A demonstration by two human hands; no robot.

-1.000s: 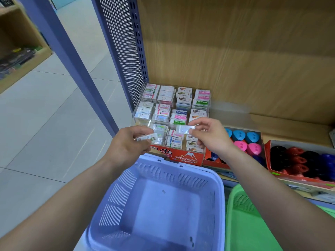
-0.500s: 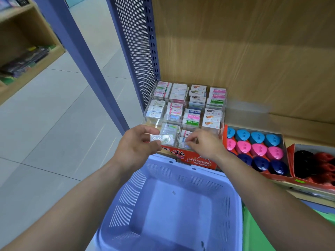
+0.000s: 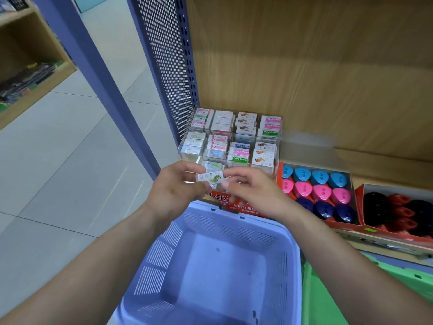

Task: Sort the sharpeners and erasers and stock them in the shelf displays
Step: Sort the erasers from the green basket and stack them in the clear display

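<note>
1. Since half a second ago the right hand (image 3: 254,192) has left the front row of the eraser display (image 3: 234,139) and come across to the eraser (image 3: 210,178) that the left hand (image 3: 177,192) was already holding; the left hand has turned the eraser so its printed face shows.
2. The left hand grips the eraser's left end, thumb below and fingers curled behind it.
3. The right hand pinches the eraser's right end between thumb and bent forefinger, its other fingers curled.
4. The eraser lies level between the two hands, in the air above the far rim of the blue basket (image 3: 164,254) and just in front of the display's near row.
5. The eraser display is a clear stepped case at the far left of the wooden shelf (image 3: 386,167), against the perforated panel (image 3: 164,66), with wrapped erasers in rows of compartments.
6. A red eraser box (image 3: 242,207) sits just below the hands, at the front of the display.
7. To the right, a red tray (image 3: 354,207) holds rows of sharpeners (image 3: 322,192): light blue far, pink in the middle, navy near.
8. Further right, a second tray (image 3: 359,195) holds black and red sharpeners.
9. A green basket (image 3: 328,301) stands right of the blue basket, touching it.
</note>
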